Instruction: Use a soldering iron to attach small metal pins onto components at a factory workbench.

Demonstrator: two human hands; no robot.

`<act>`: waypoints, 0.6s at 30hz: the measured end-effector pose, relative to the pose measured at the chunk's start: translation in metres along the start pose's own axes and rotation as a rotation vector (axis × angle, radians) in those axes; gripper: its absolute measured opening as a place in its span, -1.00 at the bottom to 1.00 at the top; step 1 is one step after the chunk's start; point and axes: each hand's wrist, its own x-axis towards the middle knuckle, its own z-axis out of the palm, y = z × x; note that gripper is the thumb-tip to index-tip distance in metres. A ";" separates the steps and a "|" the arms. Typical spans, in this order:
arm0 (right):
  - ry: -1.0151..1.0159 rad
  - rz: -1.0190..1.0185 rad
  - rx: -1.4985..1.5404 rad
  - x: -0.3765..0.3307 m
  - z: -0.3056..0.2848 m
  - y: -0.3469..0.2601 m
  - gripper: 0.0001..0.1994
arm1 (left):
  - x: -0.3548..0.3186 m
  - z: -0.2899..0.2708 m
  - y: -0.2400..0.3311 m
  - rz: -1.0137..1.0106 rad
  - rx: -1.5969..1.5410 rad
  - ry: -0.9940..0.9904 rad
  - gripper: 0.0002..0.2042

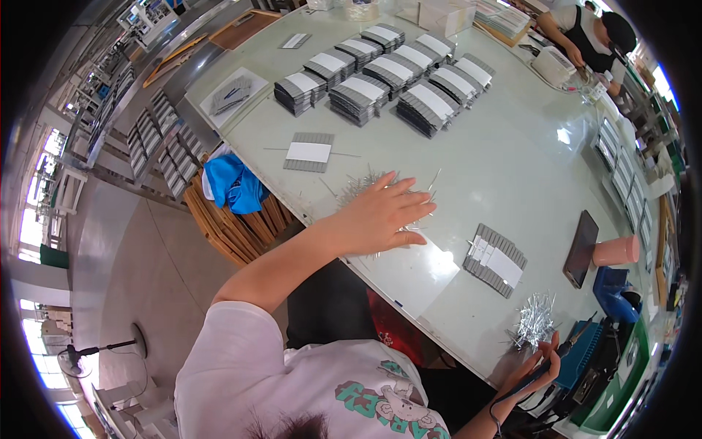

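My left hand [380, 216] lies flat with fingers spread on a loose heap of thin silvery metal pins [362, 183] on the pale green table [512, 161]. My right hand [537, 366] is at the table's near right corner, closed around a dark pen-shaped tool with a cable [563, 347]. Just above that hand lies a second small heap of silvery pins [534, 322]. A grey ribbed block with white labels [495, 260] lies between the two hands.
Another grey ribbed block [308, 152] lies farther left, and several stacks of them [387, 73] fill the back. A dark phone [581, 249], pink cup [616, 251] and blue box [610, 293] sit right. Another person [585, 29] works at the far corner. Blue cloth [234, 183] rests on wooden pallets.
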 end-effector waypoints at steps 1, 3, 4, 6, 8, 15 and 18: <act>0.006 0.001 -0.011 0.001 0.000 -0.002 -0.73 | 0.003 0.000 -0.002 0.018 0.031 0.050 -0.41; 0.006 0.008 -0.024 0.002 0.003 -0.007 -0.73 | 0.012 0.001 -0.007 0.029 0.030 0.056 -0.40; 0.004 0.006 -0.040 0.002 0.004 -0.007 -0.73 | 0.017 0.001 -0.008 0.041 0.029 0.060 -0.38; 0.002 0.000 -0.054 0.002 0.004 -0.006 -0.73 | 0.025 0.011 -0.013 0.022 0.036 0.039 -0.36; -0.009 0.008 -0.051 0.001 0.002 -0.002 -0.73 | 0.027 0.016 -0.015 0.000 0.046 0.019 -0.34; -0.005 0.017 -0.034 0.002 0.000 -0.006 -0.75 | 0.007 0.013 0.001 0.036 0.028 -0.077 -0.32; -0.008 0.035 -0.031 0.001 -0.001 -0.003 -0.75 | 0.001 0.005 0.001 0.053 0.021 -0.049 -0.34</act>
